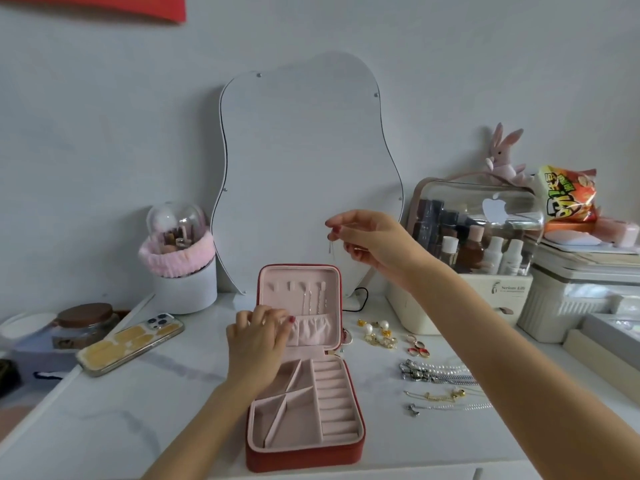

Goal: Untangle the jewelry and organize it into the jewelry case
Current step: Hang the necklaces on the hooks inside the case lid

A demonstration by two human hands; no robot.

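While the red jewelry case (304,368) lies open on the white counter (173,410) in front of you, its pink-lined lid stands upright at the far side and its divided tray lies near you. Your left hand (258,336) rests against the left part of the lid, fingers curled over the gathered pocket (313,329); whether it grips anything cannot be told. Two thin chains (315,301) hang from hooks inside the lid, just right of that hand. Your right hand (369,239) is raised above the case, in front of a wavy-edged mirror (304,168), with thumb and fingertips pinched on a fine necklace (330,247) that dangles from them. On the counter right of the case lie pearl and gold earrings (377,332), a few rings (417,344), and several laid-out necklaces (440,384) nearer you. A phone (131,342) lies face down to the left of the case.
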